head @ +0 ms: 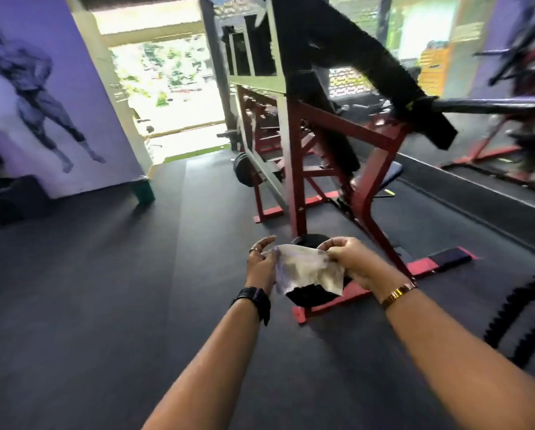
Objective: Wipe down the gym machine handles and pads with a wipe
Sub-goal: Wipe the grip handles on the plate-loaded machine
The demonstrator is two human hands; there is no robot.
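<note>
My left grip (261, 262) and right grip (353, 259) each pinch an edge of the wipe (306, 270), spreading it open between them for the gym machine (292, 150) beyond.

Dark rubber floor (104, 305) with red machine frame (293, 169) and green bin (143, 191)

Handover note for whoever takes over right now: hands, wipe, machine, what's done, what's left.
Wipe: spread between both hands, clear of the machine.
Right hand: pinches the wipe's top corner.
Left hand: at the wipe's left edge, grip unclear.
Black pad and handle bar: ahead, not in contact with the wipe.
Done: cannot tell from this view.
Left: wipe the handles and pads.
</note>
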